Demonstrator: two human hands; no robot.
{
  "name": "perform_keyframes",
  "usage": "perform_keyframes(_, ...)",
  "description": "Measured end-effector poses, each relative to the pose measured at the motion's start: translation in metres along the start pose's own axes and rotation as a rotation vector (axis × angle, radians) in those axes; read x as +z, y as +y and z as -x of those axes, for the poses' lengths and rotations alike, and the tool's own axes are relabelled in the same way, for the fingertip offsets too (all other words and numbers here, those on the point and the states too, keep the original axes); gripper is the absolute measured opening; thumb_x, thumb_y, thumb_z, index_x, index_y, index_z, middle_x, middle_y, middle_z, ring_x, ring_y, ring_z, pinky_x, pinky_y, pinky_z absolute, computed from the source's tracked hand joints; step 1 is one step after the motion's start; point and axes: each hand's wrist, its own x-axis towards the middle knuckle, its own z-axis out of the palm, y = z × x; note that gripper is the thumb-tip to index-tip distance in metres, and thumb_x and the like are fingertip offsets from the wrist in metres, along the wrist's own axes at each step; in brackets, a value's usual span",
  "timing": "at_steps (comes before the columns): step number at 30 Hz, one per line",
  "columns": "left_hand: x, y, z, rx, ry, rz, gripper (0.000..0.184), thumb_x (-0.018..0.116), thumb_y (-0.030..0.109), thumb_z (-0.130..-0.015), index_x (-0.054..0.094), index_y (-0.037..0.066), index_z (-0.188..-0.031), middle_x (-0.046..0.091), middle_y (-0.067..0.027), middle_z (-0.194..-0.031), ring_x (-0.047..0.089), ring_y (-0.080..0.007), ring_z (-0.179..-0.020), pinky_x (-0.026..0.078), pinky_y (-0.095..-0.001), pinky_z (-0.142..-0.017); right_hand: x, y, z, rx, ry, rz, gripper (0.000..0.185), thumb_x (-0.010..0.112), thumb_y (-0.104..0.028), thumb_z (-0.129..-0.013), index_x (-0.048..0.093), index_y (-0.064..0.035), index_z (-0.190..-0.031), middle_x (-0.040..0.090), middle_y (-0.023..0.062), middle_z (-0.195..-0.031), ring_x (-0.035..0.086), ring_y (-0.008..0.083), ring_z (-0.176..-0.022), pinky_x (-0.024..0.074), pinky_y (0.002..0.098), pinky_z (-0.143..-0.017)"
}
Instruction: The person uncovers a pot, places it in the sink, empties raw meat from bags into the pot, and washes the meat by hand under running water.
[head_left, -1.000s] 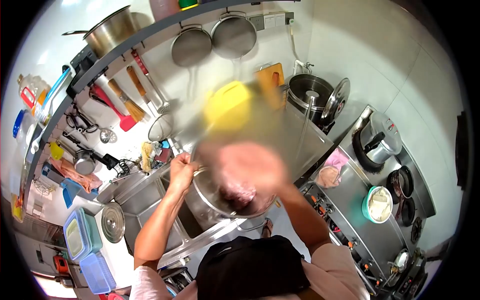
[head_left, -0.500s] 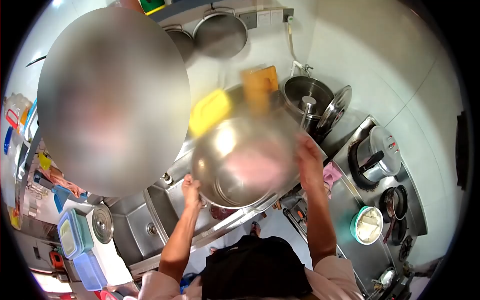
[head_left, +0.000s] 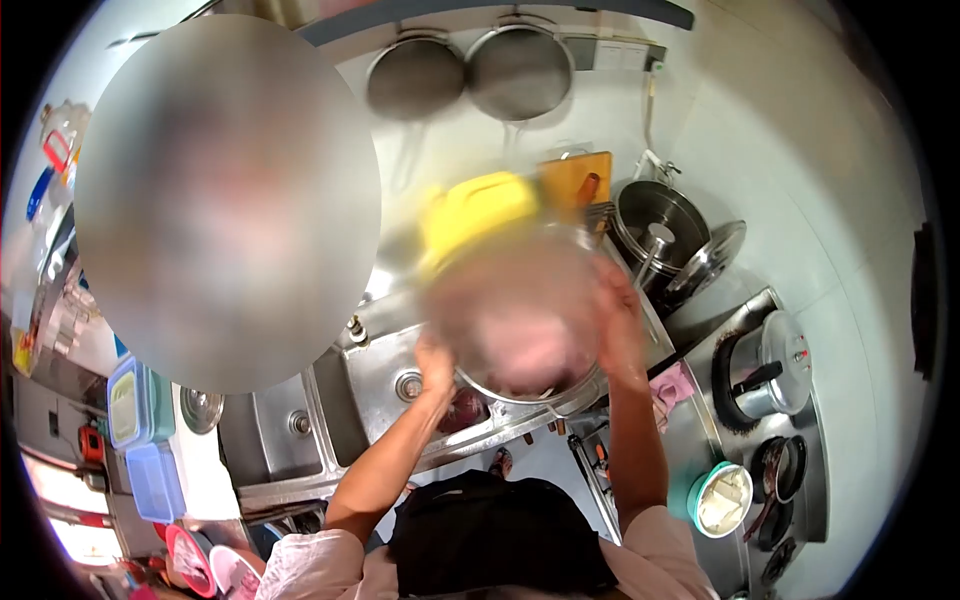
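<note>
A large round metal bowl [head_left: 458,298] hangs over the right part of the sink, blurred by motion. Inside it, toward its near side, lies a pink mass [head_left: 525,345] that looks like raw meat; blur hides its exact kind. My left hand [head_left: 435,368] is closed on the bowl's left edge. At the right edge my right hand [head_left: 620,312] grips it too, its fingers smeared. Below the bowl, a dark red item [head_left: 464,410] shows in the sink basin [head_left: 375,375]. Just behind the bowl is a blurred yellow object [head_left: 480,212].
A deep pot [head_left: 660,215] with a ladle stands behind right, its lid [head_left: 710,255] alongside. Right of me are a pressure cooker [head_left: 775,365] and a tub of pale pieces [head_left: 722,500]. Plastic containers [head_left: 155,480] sit at left. Two pans [head_left: 520,70] hang on the wall.
My view has turned, shifting the surroundings right and down. Both hands still hold the bowl, now swung against the background, and the pink mass sits nearer its front rim.
</note>
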Motion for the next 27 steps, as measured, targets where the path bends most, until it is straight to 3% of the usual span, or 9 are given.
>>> perform_keyframes(3,-0.002,-0.042,-0.02,0.123,0.006,-0.132,0.031,0.061,-0.006,-0.079,0.04,0.018,-0.072,0.04,0.0075,-0.065,0.034,-0.0052,-0.055,0.028,-0.0257,-0.049,0.037,0.02,-0.009,0.021,-0.125,-0.058,0.039,0.062,-0.008,-0.094,0.06,-0.004,-0.133,0.067,0.0072,-0.112,0.065,0.012,-0.092,0.0531,0.0265,-0.079)
perform_keyframes(5,-0.01,-0.036,-0.018,0.025,-0.127,-0.15,0.028,0.068,0.005,-0.088,0.044,0.016,-0.081,0.045,0.0054,-0.069,0.042,-0.0065,-0.058,0.039,-0.0259,-0.051,0.062,0.028,-0.011,0.051,-0.161,-0.061,0.039,0.061,-0.009,-0.094,0.06,-0.0038,-0.133,0.067,0.0076,-0.112,0.065,0.0128,-0.092,0.0534,0.0271,-0.079)
perform_keyframes(9,-0.075,0.008,0.003,-0.296,-0.462,-0.068,0.043,0.068,0.035,-0.1,0.045,0.008,-0.124,0.063,-0.0084,-0.095,0.066,-0.0168,-0.086,0.06,-0.0347,-0.074,0.12,0.042,0.007,0.078,-0.204,-0.042,0.035,0.06,-0.014,-0.098,0.061,-0.0028,-0.131,0.069,0.0088,-0.111,0.067,0.0161,-0.092,0.0547,0.0319,-0.082)
perform_keyframes(16,-0.358,0.005,0.013,-0.338,-0.097,-0.197,0.035,0.067,0.029,-0.1,0.057,0.003,-0.121,0.069,-0.0126,-0.097,0.067,-0.0163,-0.082,0.059,-0.0309,-0.074,0.245,0.154,0.062,0.426,-0.524,-0.107,0.035,0.054,-0.026,-0.104,0.061,-0.0024,-0.129,0.071,0.0105,-0.108,0.067,0.0189,-0.094,0.0553,0.0352,-0.081)
perform_keyframes(18,-0.432,0.022,0.001,-0.326,0.003,-0.197,0.02,0.063,0.023,-0.104,0.06,0.004,-0.109,0.066,-0.0067,-0.089,0.064,-0.0118,-0.076,0.057,-0.0285,-0.072,0.289,0.196,0.085,0.577,-0.576,-0.061,0.035,0.054,-0.028,-0.104,0.063,-0.002,-0.127,0.071,0.011,-0.108,0.068,0.0202,-0.094,0.0554,0.0366,-0.082)
perform_keyframes(20,-0.499,0.02,-0.036,-0.161,0.0,-0.519,0.019,0.059,0.024,-0.105,0.063,0.005,-0.102,0.065,-0.0044,-0.088,0.061,-0.0105,-0.075,0.054,-0.0263,-0.073,0.327,0.241,0.106,0.693,-0.594,-0.059,0.036,0.053,-0.031,-0.105,0.064,-0.0022,-0.124,0.071,0.0105,-0.109,0.067,0.0224,-0.095,0.055,0.0382,-0.083)
perform_keyframes(22,-0.517,0.048,-0.082,-0.017,0.011,-0.426,0.023,0.058,0.027,-0.105,0.066,0.006,-0.101,0.065,-0.0023,-0.09,0.06,-0.0101,-0.077,0.05,-0.0254,-0.075,0.359,0.284,0.121,0.757,-0.571,-0.017,0.039,0.051,-0.034,-0.106,0.063,-0.0023,-0.125,0.071,0.0098,-0.108,0.067,0.0226,-0.095,0.054,0.0399,-0.086)
perform_keyframes(24,-0.5,0.103,-0.128,-0.038,0.039,-0.022,0.027,0.062,0.031,-0.103,0.068,0.005,-0.108,0.066,0.0001,-0.093,0.06,-0.0098,-0.083,0.05,-0.0266,-0.079,0.385,0.323,0.13,0.867,-0.507,0.011,0.043,0.049,-0.039,-0.107,0.062,-0.0031,-0.127,0.07,0.0103,-0.112,0.066,0.0236,-0.099,0.0519,0.0424,-0.092)
perform_keyframes(27,-0.5,0.087,-0.241,-0.106,-0.058,0.203,0.037,0.066,0.032,-0.099,0.064,0.004,-0.124,0.067,-0.0022,-0.109,0.062,-0.0139,-0.1,0.05,-0.0315,-0.091,0.41,0.374,0.135,1.0,-0.48,-0.162,0.049,0.045,-0.044,-0.108,0.059,-0.0022,-0.131,0.066,0.0145,-0.124,0.063,0.0272,-0.112,0.0488,0.045,-0.102)
